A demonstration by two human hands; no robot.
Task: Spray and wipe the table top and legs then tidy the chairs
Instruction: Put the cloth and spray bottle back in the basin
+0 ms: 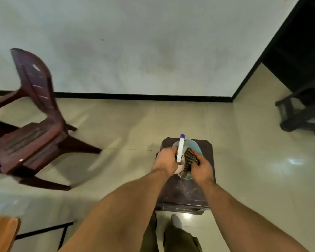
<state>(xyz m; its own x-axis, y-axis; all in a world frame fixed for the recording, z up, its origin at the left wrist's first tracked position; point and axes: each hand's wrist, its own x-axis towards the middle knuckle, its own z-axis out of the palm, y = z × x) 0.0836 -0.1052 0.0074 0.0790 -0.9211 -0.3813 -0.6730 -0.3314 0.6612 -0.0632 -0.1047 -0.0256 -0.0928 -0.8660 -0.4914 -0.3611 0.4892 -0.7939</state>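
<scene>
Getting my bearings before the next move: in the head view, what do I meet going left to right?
Brown plastic chair → left hand → spray bottle → striped cloth → right hand → black office chair. The stool and bowl sit under the hands, so I leave them out.

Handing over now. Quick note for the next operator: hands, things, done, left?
Left hand grips the spray bottle, right hand holds the striped cloth, both over the bowl on the dark stool.
Table: only a wooden corner shows, lower left. Maroon chair stands at left, office chair far right.
Done: supplies in hand; wiping cannot be confirmed.
Left: likely spraying, wiping top and legs, tidying chairs.
</scene>
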